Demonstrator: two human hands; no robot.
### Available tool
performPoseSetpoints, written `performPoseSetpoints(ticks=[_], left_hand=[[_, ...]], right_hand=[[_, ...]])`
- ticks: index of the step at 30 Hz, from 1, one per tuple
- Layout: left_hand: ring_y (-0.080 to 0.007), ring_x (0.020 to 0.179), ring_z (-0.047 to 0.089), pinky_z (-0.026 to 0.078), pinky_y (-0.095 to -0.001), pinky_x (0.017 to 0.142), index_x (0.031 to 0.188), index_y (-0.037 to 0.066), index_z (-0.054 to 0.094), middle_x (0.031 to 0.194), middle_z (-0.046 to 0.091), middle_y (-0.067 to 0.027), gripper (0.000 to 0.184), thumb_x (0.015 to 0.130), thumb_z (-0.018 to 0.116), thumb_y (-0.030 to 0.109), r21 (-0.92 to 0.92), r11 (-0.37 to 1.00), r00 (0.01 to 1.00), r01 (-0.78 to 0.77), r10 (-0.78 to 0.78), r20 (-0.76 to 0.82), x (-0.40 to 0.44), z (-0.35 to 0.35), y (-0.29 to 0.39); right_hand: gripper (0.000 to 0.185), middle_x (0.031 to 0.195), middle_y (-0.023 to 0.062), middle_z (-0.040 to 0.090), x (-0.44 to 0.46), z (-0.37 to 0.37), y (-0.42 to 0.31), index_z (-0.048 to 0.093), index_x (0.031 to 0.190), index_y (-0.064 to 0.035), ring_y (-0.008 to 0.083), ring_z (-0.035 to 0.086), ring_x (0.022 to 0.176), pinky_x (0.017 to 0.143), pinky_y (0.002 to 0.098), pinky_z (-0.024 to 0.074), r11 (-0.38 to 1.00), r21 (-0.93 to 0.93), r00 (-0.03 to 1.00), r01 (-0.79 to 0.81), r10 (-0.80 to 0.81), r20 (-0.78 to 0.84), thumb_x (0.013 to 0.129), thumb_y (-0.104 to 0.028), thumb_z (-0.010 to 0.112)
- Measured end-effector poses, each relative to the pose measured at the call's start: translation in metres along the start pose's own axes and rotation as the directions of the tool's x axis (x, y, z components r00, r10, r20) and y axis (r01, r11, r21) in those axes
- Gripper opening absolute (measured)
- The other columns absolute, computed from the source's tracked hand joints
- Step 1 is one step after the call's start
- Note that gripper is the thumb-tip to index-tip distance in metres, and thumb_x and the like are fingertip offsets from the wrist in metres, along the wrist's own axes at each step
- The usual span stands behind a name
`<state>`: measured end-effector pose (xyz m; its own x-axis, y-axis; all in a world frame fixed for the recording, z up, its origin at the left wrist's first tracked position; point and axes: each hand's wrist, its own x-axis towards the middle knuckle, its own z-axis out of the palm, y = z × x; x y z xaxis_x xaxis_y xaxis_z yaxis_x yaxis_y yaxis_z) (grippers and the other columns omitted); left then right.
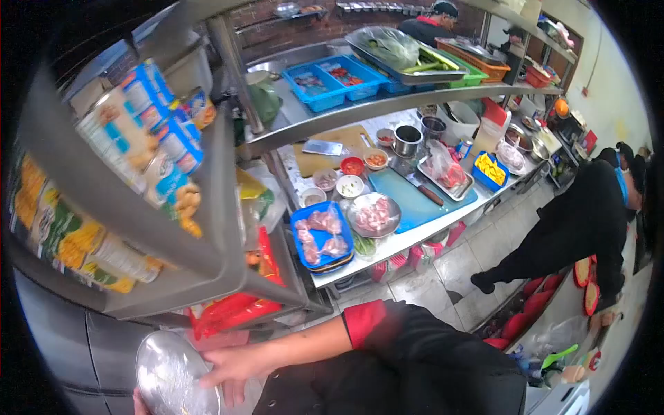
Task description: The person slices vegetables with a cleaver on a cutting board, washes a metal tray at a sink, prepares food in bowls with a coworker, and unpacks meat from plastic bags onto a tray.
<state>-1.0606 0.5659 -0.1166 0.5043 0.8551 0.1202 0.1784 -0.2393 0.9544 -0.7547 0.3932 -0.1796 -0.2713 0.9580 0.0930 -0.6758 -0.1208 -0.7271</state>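
Note:
A round, shiny metal dish (169, 373) with pale residue on its surface is tilted up at the lower left; whether it is a shallow bowl or a lid I cannot tell. My right hand (232, 366) reaches across from a black sleeve with a red cuff and grips the dish's right rim, one finger lying over its surface. Only a sliver of my left hand (140, 403) shows at the dish's lower left edge, where it holds on; most of it is hidden. Close above the dish are red plastic packs (232, 311) on the rack's bottom shelf.
Large cans (162, 173) fill the grey rack (214, 228) at left. On the steel worktable (408, 238) stand a blue tub of meat (321, 232), a bowl of cut meat (373, 213) and a knife (430, 195) on a blue board. A person in black (581, 207) bends at right; another person (425, 29) stands behind.

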Motion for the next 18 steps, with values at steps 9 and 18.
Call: performPoseSetpoints(ticks=[9,18], left_hand=[[-0.0311,0.126,0.051,0.039,-0.0454,0.108,0.138,0.001,0.052,0.135,0.055,-0.0190,0.067,0.086,0.063,0.041,0.272,0.956,0.967,0.108,-0.037,-0.252,-0.084,0.130,0.057],[-0.0328,0.127,0.052,0.040,-0.0470,0.107,0.140,0.005,0.052,0.136,0.054,-0.0211,0.074,0.080,0.067,0.046,0.462,0.880,0.965,0.112,0.014,-0.261,-0.132,0.185,0.086]], right_hand=[[0.050,0.107,0.0082,0.070,-0.201,-0.115,-0.066,0.048,0.142,-0.0036,0.0178,0.070,0.095,0.075,0.0292,0.0561,0.946,-0.320,0.983,-0.043,0.098,0.155,0.100,-0.030,0.059],[0.035,0.090,0.0122,0.070,-0.489,-0.322,-0.015,0.059,0.113,-0.0075,0.0197,0.069,0.072,0.058,0.0314,0.0551,0.975,-0.096,0.170,-0.198,-0.063,-0.983,0.094,-0.036,0.065]])
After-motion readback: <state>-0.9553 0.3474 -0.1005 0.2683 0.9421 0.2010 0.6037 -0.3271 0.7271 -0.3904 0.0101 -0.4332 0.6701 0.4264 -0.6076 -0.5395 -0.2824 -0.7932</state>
